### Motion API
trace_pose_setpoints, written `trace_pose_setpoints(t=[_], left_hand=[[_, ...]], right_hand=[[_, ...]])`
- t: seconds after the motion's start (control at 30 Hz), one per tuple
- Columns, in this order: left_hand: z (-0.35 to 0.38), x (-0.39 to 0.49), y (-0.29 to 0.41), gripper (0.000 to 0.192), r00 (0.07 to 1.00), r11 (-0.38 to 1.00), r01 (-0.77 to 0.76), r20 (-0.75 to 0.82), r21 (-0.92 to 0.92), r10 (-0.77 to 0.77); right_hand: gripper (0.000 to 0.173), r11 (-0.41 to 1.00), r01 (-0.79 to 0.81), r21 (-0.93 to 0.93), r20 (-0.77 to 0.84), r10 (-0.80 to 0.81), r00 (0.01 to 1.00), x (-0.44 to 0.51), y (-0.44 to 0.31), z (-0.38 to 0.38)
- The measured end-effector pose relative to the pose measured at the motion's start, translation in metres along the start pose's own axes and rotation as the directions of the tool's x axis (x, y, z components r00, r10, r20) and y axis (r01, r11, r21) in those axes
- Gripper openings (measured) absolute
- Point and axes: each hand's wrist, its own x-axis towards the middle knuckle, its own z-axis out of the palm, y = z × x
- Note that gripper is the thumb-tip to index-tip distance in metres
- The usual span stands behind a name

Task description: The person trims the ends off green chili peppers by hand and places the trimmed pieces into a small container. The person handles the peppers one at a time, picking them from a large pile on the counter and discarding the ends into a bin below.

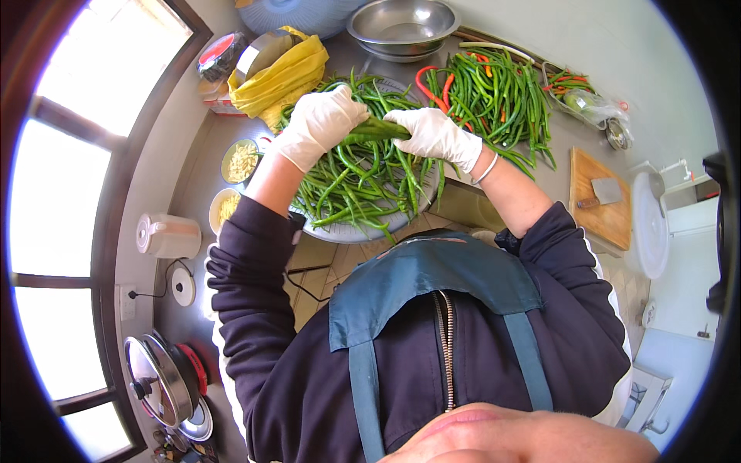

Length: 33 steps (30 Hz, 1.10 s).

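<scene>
A bunch of green chili peppers (376, 130) is stretched between my two gloved hands. My left hand (324, 124), in a white glove, closes around its left end. My right hand (434, 136), also gloved in white, grips the other end between thumb and fingers. Below them, a heap of long green chilies (353, 191) fills a round grey perforated tray (341, 233). To the right lies a second pile of green chilies (501, 98), with some red chilies (428, 87) among them.
Steel basins (404, 26) stand at the back, beside a yellow plastic bag (278, 75). Bowls of chopped pale pieces (242, 163) and yellow shreds (226, 207) sit on the left. A cleaver (606, 191) rests on a wooden cutting board (584, 168) at right. An electric kettle (168, 235) lies further left.
</scene>
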Motion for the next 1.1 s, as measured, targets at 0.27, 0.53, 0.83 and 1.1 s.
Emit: trace_pose_setpoints(t=[0.27,0.53,0.83,1.1], left_hand=[[0.049,-0.012,0.01,0.014,0.994,0.994,-0.099,0.047,-0.04,0.1],[0.084,0.001,0.032,0.017,0.945,0.937,0.311,-0.057,-0.157,-0.323],[0.074,-0.015,-0.018,0.033,0.786,0.767,0.601,-0.006,-0.226,-0.618],[0.062,-0.02,0.047,0.019,0.913,0.914,0.235,-0.246,-0.331,-0.324]], right_hand=[[0.021,0.955,0.168,-0.244,0.048,-0.161,0.986,-0.009,0.009,-0.002],[0.016,0.839,0.115,-0.532,-0.166,-0.237,0.957,-0.003,0.023,0.011],[0.014,0.76,0.049,-0.647,-0.244,-0.268,0.932,-0.003,0.022,0.004],[0.018,0.789,0.054,-0.612,-0.202,-0.222,0.954,-0.016,0.03,0.005]])
